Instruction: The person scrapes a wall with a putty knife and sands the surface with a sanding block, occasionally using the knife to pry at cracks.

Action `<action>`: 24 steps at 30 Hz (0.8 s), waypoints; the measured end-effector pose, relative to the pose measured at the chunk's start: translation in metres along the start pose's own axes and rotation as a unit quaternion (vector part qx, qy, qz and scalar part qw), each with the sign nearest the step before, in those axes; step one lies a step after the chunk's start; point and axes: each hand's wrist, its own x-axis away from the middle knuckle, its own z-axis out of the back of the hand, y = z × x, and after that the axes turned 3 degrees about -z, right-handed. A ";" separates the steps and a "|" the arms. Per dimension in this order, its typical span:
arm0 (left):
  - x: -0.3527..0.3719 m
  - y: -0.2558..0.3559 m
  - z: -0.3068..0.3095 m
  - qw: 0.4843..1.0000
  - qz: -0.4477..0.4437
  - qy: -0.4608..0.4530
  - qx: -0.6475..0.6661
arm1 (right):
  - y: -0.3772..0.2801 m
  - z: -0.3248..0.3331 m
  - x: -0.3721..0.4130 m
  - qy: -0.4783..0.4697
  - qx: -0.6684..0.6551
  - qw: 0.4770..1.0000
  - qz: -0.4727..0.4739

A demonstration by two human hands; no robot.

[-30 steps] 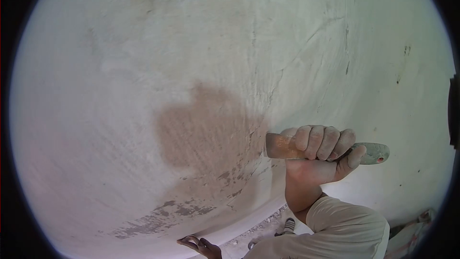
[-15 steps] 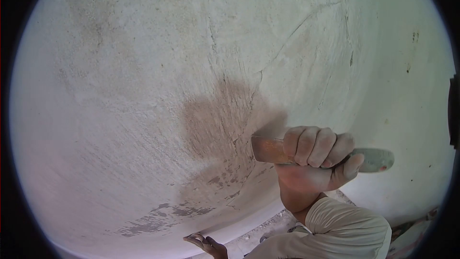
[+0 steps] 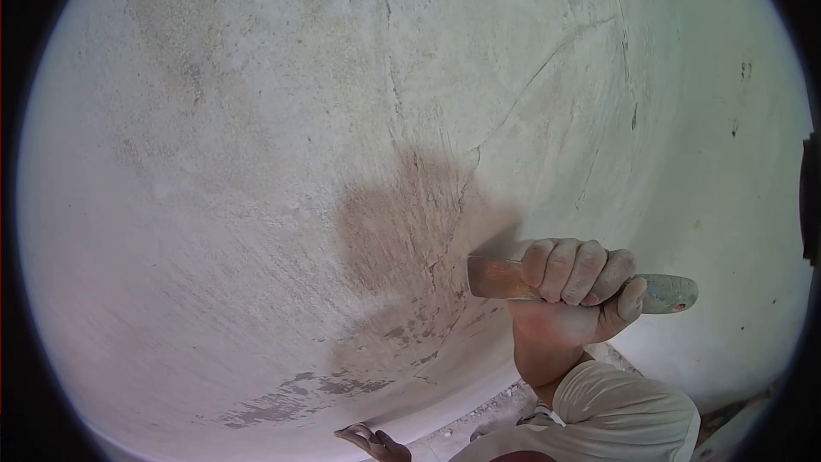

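Note:
My right hand point(image 3: 581, 278) is closed around a scraper point(image 3: 498, 278) with a worn metal blade and a pale green handle pointing right. The blade's left edge is at the plaster wall point(image 3: 256, 239), beside a darker brownish patch; whether it touches cannot be made out. The patch has scrape marks, and flaked spots lie below it. Down at the bottom edge, my left hand point(image 3: 376, 443) is partly in view, fingers stretched out by the lower wall, with no tool visible in it. White dust coats my right fingers.
Long cracks run down and across the upper wall. An adjoining wall point(image 3: 735, 205) stands at the right. Rubble-strewn floor point(image 3: 479, 419) shows below, beyond my white sleeve point(image 3: 629, 411). A dark object point(image 3: 810, 201) sits at the right edge.
The wall, its patch and both hands appear slightly farther right and lower in view. The scraper remains in my right hand beside the patch.

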 end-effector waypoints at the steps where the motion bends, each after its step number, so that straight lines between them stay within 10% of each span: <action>1: 0.000 -0.001 -0.001 1.000 0.013 0.006 0.023 | 0.000 0.000 0.002 0.006 0.001 1.000 0.003; 4: -0.006 -0.010 0.013 0.958 -0.149 -0.074 -0.232 | 0.009 -0.013 -0.007 0.042 0.012 0.999 0.027; 7: -0.005 0.003 -0.006 0.997 -0.016 0.052 0.062 | 0.008 -0.017 -0.015 0.027 0.011 1.000 0.003; 10: -0.005 -0.006 -0.005 0.994 -0.087 0.038 -0.059 | -0.004 -0.011 -0.016 0.038 0.008 0.996 -0.081; 13: -0.007 0.004 -0.015 0.976 0.047 0.144 0.155 | -0.027 0.016 -0.001 -0.068 -0.150 0.959 -0.229; 19: 0.007 -0.017 0.003 0.998 -0.029 -0.033 -0.046 | -0.047 0.052 0.070 -0.130 -0.077 0.859 -0.489; 24: 0.003 -0.001 0.008 0.999 -0.024 -0.025 -0.030 | -0.050 0.048 0.077 -0.107 -0.089 0.879 -0.457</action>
